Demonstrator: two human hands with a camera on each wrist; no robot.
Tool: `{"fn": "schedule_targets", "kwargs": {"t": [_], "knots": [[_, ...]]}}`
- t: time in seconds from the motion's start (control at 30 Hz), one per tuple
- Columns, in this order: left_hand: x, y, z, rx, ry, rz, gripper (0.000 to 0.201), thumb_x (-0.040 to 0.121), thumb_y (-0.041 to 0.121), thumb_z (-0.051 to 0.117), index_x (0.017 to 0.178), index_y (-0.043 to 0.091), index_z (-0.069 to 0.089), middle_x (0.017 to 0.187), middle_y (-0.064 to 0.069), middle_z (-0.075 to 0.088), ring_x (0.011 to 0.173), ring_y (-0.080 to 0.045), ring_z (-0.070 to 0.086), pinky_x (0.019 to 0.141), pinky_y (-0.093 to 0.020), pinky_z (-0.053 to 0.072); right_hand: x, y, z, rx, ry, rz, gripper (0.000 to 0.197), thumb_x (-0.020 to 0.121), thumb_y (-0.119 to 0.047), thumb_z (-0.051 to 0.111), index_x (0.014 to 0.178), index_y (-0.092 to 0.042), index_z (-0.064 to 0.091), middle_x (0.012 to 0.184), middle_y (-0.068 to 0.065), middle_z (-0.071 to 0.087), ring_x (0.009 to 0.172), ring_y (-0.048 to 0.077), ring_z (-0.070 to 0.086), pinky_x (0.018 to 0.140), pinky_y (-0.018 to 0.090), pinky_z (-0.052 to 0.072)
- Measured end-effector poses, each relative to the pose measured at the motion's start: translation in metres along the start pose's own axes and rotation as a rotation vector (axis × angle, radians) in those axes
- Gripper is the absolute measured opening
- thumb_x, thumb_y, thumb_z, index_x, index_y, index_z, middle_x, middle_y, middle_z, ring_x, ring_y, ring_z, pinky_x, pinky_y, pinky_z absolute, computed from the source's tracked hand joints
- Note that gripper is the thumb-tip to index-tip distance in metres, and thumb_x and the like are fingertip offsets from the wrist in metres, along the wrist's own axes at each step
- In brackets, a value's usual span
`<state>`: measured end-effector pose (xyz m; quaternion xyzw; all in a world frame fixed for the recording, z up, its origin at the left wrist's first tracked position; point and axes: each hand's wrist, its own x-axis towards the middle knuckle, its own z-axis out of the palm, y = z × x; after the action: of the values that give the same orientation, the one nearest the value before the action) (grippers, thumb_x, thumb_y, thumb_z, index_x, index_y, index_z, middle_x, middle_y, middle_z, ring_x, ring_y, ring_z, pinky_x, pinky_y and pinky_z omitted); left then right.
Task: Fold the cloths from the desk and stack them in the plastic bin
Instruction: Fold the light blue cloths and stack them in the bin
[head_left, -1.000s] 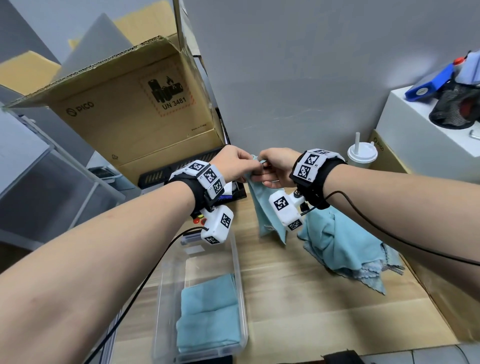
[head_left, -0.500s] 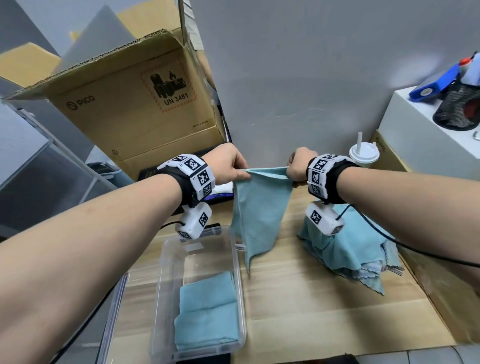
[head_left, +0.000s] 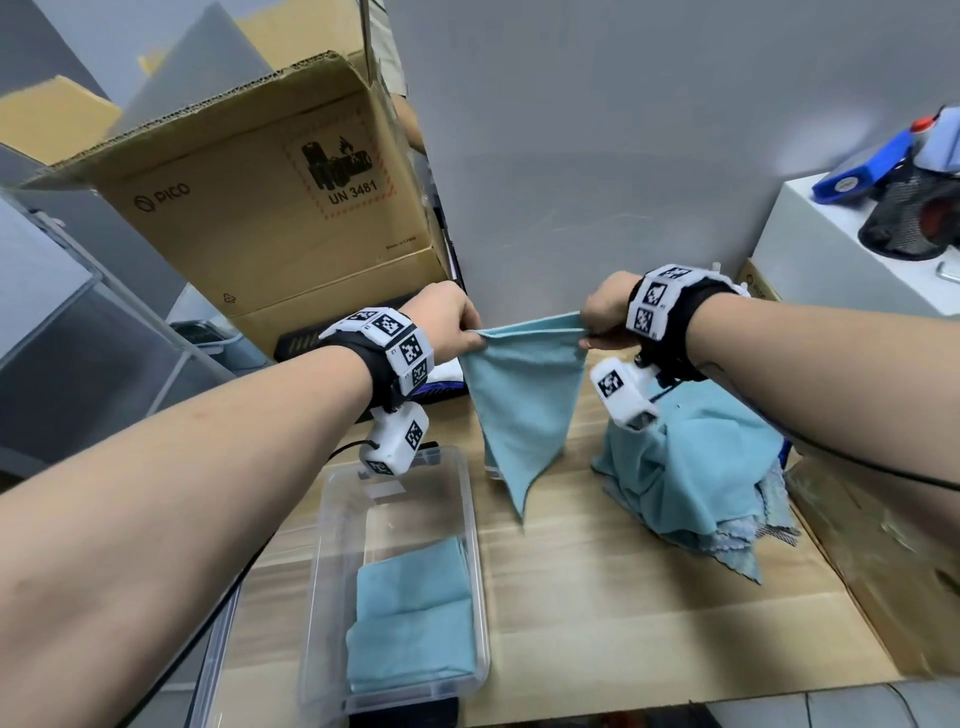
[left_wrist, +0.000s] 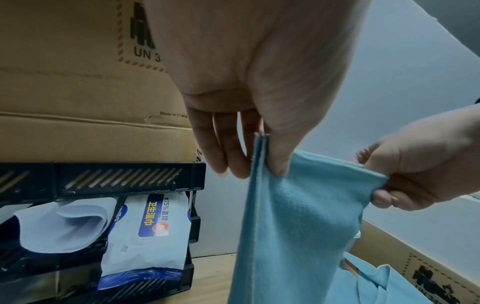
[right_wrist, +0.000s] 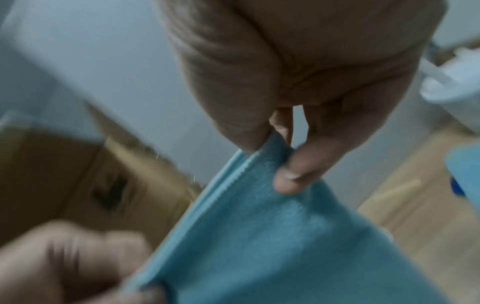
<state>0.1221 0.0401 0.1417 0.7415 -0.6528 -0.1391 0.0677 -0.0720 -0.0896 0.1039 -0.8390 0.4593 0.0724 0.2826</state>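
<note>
Blue cloth (head_left: 524, 400) hangs in air between your hands, above desk (head_left: 623, 571). Soft, light, floppy; likely sags unless you keep pulling. Top edge runs hand to hand, tip points down. Left hand (head_left: 452, 327) pinches one top corner, right hand (head_left: 605, 312) pinches other. Bin (head_left: 317, 597) sits below left grip; cloth pile (head_left: 696, 467) below right grip.

- The cloth (head_left: 522, 410) pinched between the left hand (head_left: 449, 325) and right hand (head_left: 605, 312) is plain light teal.
- Below the right hand's grip, the cloth pile (head_left: 691, 467) is the same teal, with some grey-blue.
- Below the left hand's grip, the clear plastic bin (head_left: 322, 597) holds teal folded cloths (head_left: 410, 618).
- Both wristbands (head_left: 395, 348) are black with black-and-white square-patterned tags.
</note>
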Motion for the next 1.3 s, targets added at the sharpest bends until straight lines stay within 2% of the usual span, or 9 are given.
{"fn": "schedule_targets", "kwargs": {"t": [0.1, 0.23, 0.4, 0.5, 0.67, 0.8, 0.93, 1.1, 1.3], "knots": [[0.001, -0.002, -0.005, -0.047, 0.068, -0.032, 0.010, 0.083, 0.022, 0.071, 0.083, 0.017, 0.080, 0.058, 0.008, 0.063, 0.053, -0.010, 0.055, 0.061, -0.026, 0.051, -0.018, -0.009, -0.009, 0.552, 0.090, 0.197, 0.007, 0.091, -0.012, 0.056, 0.084, -0.009, 0.056, 0.082, 0.009, 0.064, 0.054, 0.016, 0.067, 0.050, 0.025, 0.056], [0.000, 0.004, -0.009, -0.102, 0.082, -0.028, 0.011, 0.082, 0.022, 0.070, 0.079, 0.015, 0.078, 0.053, 0.006, 0.059, 0.048, -0.009, 0.053, 0.056, -0.024, 0.049, -0.014, -0.007, -0.012, 0.912, 0.201, 0.270, 0.006, 0.088, -0.009, 0.057, 0.087, -0.013, 0.052, 0.088, 0.004, 0.060, 0.063, 0.010, 0.061, 0.040, 0.015, 0.046], [-0.005, 0.014, -0.010, -0.230, 0.043, 0.025, 0.004, 0.084, 0.011, 0.064, 0.087, 0.013, 0.061, 0.066, 0.000, 0.058, 0.051, -0.010, 0.047, 0.052, -0.025, 0.039, -0.013, -0.010, -0.012, 1.237, 0.289, 0.153, 0.016, 0.086, 0.006, 0.054, 0.091, -0.009, 0.057, 0.090, 0.010, 0.060, 0.072, 0.016, 0.063, 0.060, 0.022, 0.056], [-0.007, 0.026, -0.012, -0.384, 0.054, 0.083, 0.025, 0.082, 0.002, 0.057, 0.096, 0.017, 0.042, 0.073, -0.011, 0.055, 0.056, -0.019, 0.049, 0.047, -0.027, 0.042, -0.014, -0.014, -0.009, 1.484, 0.262, 0.036, 0.032, 0.077, 0.015, 0.049, 0.096, -0.007, 0.062, 0.093, 0.011, 0.058, 0.087, 0.025, 0.063, 0.084, 0.028, 0.055], [0.001, 0.050, -0.017, -0.577, 0.042, 0.018, 0.023, 0.083, -0.011, 0.047, 0.082, 0.007, 0.062, 0.063, -0.009, 0.051, 0.048, -0.011, 0.054, 0.052, -0.024, 0.055, -0.016, -0.024, 0.003, 1.324, 0.234, 0.004, 0.037, 0.082, 0.007, 0.049, 0.115, -0.010, 0.049, 0.094, 0.008, 0.056, 0.090, 0.025, 0.070, 0.090, 0.037, 0.053], [0.011, 0.052, -0.015, -0.834, 0.080, -0.250, 0.024, 0.082, -0.010, 0.052, 0.078, 0.005, 0.071, 0.068, -0.010, 0.059, 0.067, -0.022, 0.063, 0.080, -0.041, 0.061, -0.018, -0.025, 0.021, 1.002, 0.259, -0.034, 0.006, 0.077, -0.011, 0.055, 0.079, -0.015, 0.059, 0.071, 0.008, 0.060, 0.066, 0.023, 0.064, 0.073, 0.038, 0.057], [0.011, 0.047, -0.019, -0.812, 0.063, -0.209, 0.028, 0.077, -0.012, 0.071, 0.100, 0.003, 0.070, 0.087, -0.012, 0.068, 0.079, -0.019, 0.067, 0.084, -0.035, 0.059, -0.001, -0.009, 0.040, 0.803, 0.317, -0.122, 0.025, 0.059, -0.040, 0.043, 0.066, -0.027, 0.064, 0.062, -0.003, 0.060, 0.070, 0.026, 0.057, 0.080, 0.046, 0.054], [0.011, 0.049, -0.023, -0.633, 0.220, -0.144, 0.010, 0.077, -0.002, 0.071, 0.081, 0.007, 0.075, 0.075, -0.015, 0.073, 0.070, -0.029, 0.073, 0.072, -0.042, 0.062, -0.020, -0.016, 0.042, 0.704, 0.268, -0.212, 0.035, 0.076, -0.027, 0.070, 0.104, -0.019, 0.051, 0.077, -0.002, 0.062, 0.070, 0.017, 0.056, 0.072, 0.033, 0.048], [0.013, 0.063, -0.040, -0.325, 0.354, -0.105, 0.018, 0.079, 0.028, 0.070, 0.069, 0.014, 0.074, 0.060, -0.001, 0.066, 0.056, -0.016, 0.062, 0.055, -0.022, 0.048, -0.013, -0.015, 0.044, 0.502, 0.442, -0.171, 0.042, 0.074, -0.017, 0.072, 0.100, -0.016, 0.038, 0.091, 0.003, 0.059, 0.082, 0.024, 0.059, 0.077, 0.041, 0.050]]}}
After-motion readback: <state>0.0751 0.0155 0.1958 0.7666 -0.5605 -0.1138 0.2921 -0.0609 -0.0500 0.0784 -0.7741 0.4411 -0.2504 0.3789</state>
